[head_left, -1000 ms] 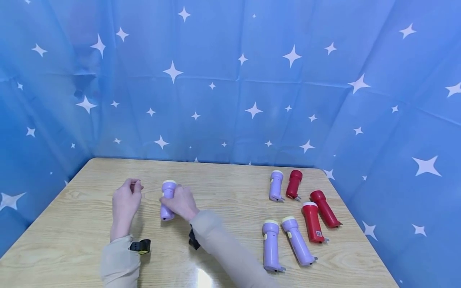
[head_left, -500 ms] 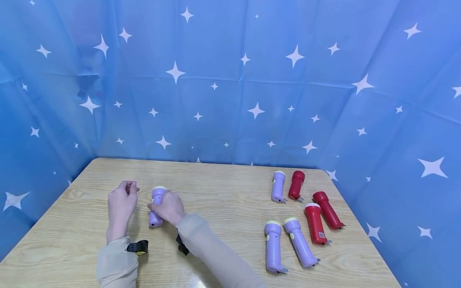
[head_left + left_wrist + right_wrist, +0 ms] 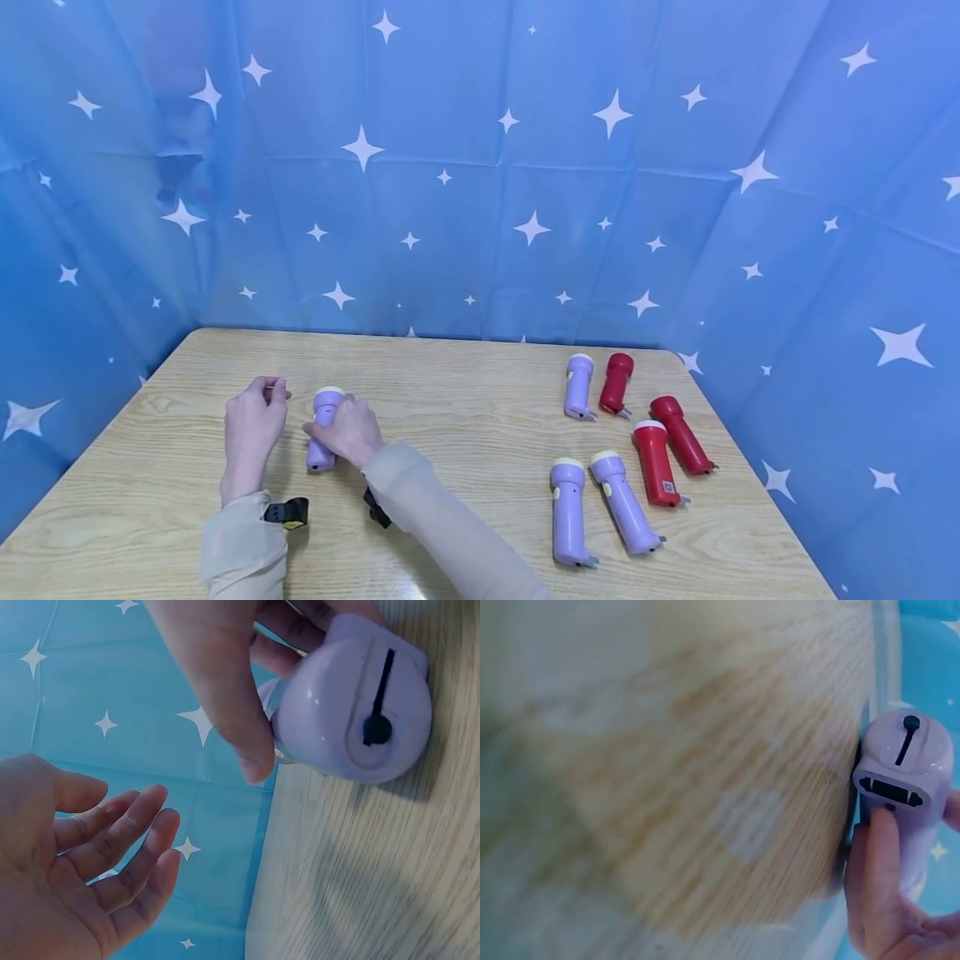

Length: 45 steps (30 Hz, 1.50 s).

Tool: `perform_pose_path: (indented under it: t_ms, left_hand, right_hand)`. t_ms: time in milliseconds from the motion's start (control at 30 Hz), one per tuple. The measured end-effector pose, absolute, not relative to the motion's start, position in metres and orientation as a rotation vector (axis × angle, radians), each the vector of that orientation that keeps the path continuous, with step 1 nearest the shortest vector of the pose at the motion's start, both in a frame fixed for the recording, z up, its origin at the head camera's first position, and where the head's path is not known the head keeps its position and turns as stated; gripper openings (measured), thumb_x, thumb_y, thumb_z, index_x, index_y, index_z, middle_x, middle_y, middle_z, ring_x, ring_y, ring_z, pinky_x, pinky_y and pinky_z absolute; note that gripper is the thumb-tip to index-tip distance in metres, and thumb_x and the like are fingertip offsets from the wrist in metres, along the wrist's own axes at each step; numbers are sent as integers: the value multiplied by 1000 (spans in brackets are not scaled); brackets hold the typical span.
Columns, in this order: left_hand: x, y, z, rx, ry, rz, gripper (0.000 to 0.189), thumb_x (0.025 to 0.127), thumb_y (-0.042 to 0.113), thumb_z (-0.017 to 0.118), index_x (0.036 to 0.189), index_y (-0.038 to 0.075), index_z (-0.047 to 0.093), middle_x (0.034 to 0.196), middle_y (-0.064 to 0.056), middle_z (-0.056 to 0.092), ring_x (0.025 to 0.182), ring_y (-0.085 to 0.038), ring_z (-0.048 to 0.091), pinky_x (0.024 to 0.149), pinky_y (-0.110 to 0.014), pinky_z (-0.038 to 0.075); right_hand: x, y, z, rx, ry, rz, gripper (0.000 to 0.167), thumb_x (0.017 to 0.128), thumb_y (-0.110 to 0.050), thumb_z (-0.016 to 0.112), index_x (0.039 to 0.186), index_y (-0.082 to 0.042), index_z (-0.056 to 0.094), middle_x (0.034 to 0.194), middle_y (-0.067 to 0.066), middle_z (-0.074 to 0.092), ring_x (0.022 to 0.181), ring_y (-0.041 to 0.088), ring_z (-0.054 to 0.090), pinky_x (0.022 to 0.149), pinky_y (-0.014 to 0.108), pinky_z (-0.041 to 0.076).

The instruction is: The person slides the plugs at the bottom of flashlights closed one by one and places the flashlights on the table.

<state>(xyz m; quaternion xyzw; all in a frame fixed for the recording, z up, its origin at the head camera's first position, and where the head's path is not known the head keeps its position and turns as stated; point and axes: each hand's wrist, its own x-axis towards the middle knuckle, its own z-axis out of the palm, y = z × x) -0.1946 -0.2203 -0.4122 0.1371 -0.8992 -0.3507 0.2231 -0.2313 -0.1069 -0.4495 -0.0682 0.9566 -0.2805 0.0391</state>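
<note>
1. So the right hand (image 3: pixel 352 429) has the grip: thumb on one side, fingers round the other, closed snugly on a purple flashlight (image 3: pixel 321 457) by its body.
2. That flashlight is on the left half of the tabletop (image 3: pixel 465 408), pale-rimmed head aimed at the far edge. Can't tell if it's resting fully on the wood or held a hair above. Both wrist cams show its tail end, with a narrow dark slot in it.
3. Left hand (image 3: pixel 253 425) is just beside it, on the side toward the tabletop's left edge. Nothing in it, fingers loosely bent and a bit spread, palm showing in the left wrist view.
4. Both arms are in beige sleeves (image 3: pixel 247 542), with a black strap (image 3: pixel 288 511) at the left wrist and a dark one partly hidden at the right.
5. Well over toward the right edge there's a bunch more. Near the far right corner: a small purple light (image 3: pixel 577 387) with a small dark red light (image 3: pixel 617 383) next to it.
6. Coming nearer along the right edge: a long dark red light (image 3: pixel 684 437), then a white-rimmed red light (image 3: pixel 656 467) just inside it.
7. Nearest the camera, an angled purple light (image 3: pixel 624 508) and a straighter purple light (image 3: pixel 567 517) lie side by side.
8. Past the far edge hangs a blue curtain (image 3: pixel 450 100) with white stars.
</note>
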Motion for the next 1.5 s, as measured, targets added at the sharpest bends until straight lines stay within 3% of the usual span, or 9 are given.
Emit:
perform_pose_path:
  t_ms: [467,667,833,967,1033,1167,1267,1333,1500]
  left_hand:
    - [-197,-212,-412,288,-2597,-984,33,99,19,42,109,-6,62,96,-21,71,87,-34,65,68,-36,47]
    - [-198,-207,-410,244,-2727,-1002,35,99,19,41,115,-7,58,107,-26,66,94,-39,63,76,-46,49]
    - [-200,-201,-409,233,-2784,-1014,36,99,20,40,117,-6,57,112,-28,63,96,-40,62,76,-45,49]
    - [-200,-200,-410,226,-2791,-990,36,99,20,40,116,-5,58,110,-27,64,94,-39,62,73,-44,48]
    - [-199,-200,-410,220,-2790,-974,35,99,20,41,115,-5,59,110,-26,64,93,-38,62,71,-43,48]
    - [-198,-201,-412,225,-2806,-926,34,96,19,46,113,-6,59,110,-27,64,88,-38,62,66,-41,47]
    - [-197,-203,-413,247,-2850,-903,36,94,20,49,113,-9,58,109,-30,63,87,-39,62,66,-43,48]
    - [-197,-204,-414,269,-2907,-900,40,92,20,51,115,-11,56,109,-32,61,85,-39,61,65,-43,48]
    - [-198,-205,-415,330,-3069,-926,52,90,25,53,123,-15,49,118,-37,56,91,-42,60,68,-44,49]
  right_hand:
    - [-238,-82,-443,-275,2937,-786,53,83,-52,63,106,-4,60,77,10,64,58,16,56,46,26,41]
    - [-249,-51,-429,-288,2964,-738,61,87,-50,61,121,1,57,74,11,65,57,18,59,47,27,46]
    - [-266,-11,-411,-280,3011,-657,63,90,-47,59,127,3,52,62,5,57,48,15,52,43,26,43]
    - [-283,31,-396,-203,3053,-526,54,91,-45,58,120,0,56,58,-1,45,46,11,41,41,23,35]
    - [-292,56,-393,-147,3098,-462,49,90,-44,59,115,-2,58,61,0,49,49,12,43,42,25,35]
    - [-308,109,-391,-49,3175,-399,44,89,-38,60,112,0,59,85,13,64,64,22,57,49,36,45]
    - [-317,146,-389,26,3185,-339,39,90,-34,59,106,1,60,98,19,65,72,26,60,55,43,50]
    - [-319,168,-388,63,3174,-292,37,90,-33,57,103,1,61,97,19,65,70,26,59,53,42,49]
    - [-320,209,-390,180,3117,-263,28,90,-29,55,79,-3,56,78,12,57,65,24,54,51,37,46]
